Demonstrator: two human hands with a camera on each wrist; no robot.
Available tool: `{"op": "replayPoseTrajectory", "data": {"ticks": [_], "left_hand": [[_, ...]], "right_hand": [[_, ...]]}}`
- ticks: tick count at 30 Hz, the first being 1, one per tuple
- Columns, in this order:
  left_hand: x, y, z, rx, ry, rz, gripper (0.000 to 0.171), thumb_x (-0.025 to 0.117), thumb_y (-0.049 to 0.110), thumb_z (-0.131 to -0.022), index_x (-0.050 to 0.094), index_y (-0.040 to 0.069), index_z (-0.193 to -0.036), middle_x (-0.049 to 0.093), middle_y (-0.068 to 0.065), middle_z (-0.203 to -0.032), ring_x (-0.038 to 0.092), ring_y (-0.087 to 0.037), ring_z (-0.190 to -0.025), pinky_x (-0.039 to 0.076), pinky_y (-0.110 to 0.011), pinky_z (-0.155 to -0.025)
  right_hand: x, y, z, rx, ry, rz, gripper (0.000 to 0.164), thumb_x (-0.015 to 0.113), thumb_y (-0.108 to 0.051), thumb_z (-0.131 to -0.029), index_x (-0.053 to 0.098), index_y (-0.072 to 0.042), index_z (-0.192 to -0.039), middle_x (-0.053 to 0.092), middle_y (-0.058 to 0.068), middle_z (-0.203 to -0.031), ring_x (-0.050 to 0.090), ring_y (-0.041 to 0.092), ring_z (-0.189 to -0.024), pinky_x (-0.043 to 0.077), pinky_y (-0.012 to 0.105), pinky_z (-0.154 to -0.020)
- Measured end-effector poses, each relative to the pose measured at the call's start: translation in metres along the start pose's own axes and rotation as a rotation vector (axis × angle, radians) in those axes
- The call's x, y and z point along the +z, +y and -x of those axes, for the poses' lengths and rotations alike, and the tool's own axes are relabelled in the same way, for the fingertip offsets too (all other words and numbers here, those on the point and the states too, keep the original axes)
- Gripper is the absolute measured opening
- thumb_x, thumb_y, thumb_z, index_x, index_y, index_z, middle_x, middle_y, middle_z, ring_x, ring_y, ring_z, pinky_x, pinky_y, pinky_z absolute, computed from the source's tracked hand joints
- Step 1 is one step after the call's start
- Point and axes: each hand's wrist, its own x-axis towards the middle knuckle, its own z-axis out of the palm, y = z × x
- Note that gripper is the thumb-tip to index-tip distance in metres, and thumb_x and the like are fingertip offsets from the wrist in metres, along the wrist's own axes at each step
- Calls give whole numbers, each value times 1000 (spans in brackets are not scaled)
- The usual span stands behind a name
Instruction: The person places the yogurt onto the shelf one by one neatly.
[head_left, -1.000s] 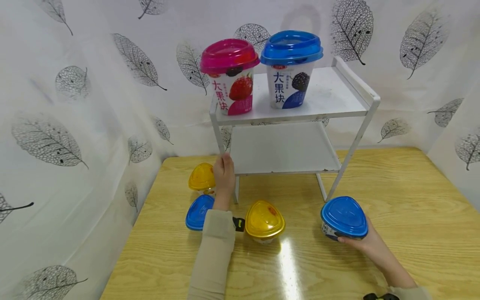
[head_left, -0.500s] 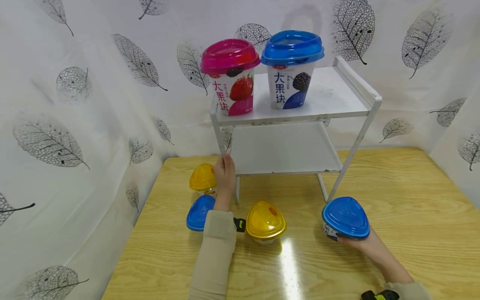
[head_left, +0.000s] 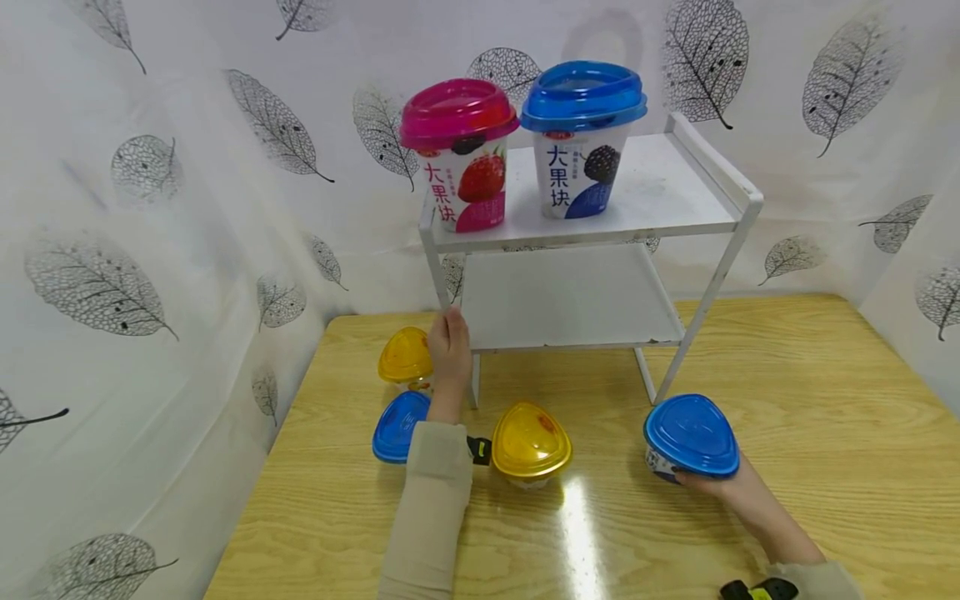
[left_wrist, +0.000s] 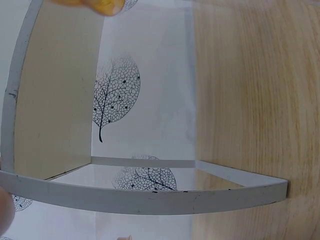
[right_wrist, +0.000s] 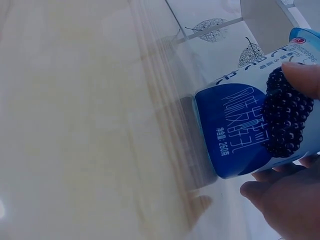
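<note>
My left hand (head_left: pixel 450 354) grips the left front post of a white two-tier rack (head_left: pixel 562 296), seen in the head view. In the left wrist view the rack's frame (left_wrist: pixel 150 201) crosses the picture, with only a bit of finger at the edge. Over at the right, my right hand (head_left: pixel 738 487) holds a yogurt cup (head_left: pixel 690 437) with a blue lid, thumb on one side and fingers on the other. Blackberries are printed on this yogurt cup (right_wrist: pixel 235 132) in the right wrist view; its base is close to the tabletop.
On the rack's top stand a pink-lidded cup (head_left: pixel 459 158) and a blue-lidded cup (head_left: pixel 581 146). A yellow-lidded cup (head_left: pixel 528 442) is between my arms. Left of my left arm are another yellow-lidded cup (head_left: pixel 405 357) and a blue-lidded one (head_left: pixel 397 427). Leaf-print curtain (head_left: pixel 187 250) surrounds the wooden table (head_left: pixel 315 517).
</note>
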Motion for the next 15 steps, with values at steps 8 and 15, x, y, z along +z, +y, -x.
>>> {"op": "replayPoseTrajectory", "data": {"ticks": [8,15], "left_hand": [[1,1,1,-9,2,-5,52,30,50,-88,33,3,-66,27,5,-54,24,-4,-46,18,-19,-43],[0,2,1,-2,1,-6,51,29,50,-89,33,5,-66,27,4,-53,23,-4,-45,18,-19,-43]], "right_hand": [[-1,-4,2,7,6,1,93,67,2,-73,-3,6,-136,22,34,-128,30,50,-111,31,60,-85],[-3,-12,3,-67,40,3,87,65,5,-73,5,5,-136,36,13,-123,42,0,-99,42,35,-78]]}}
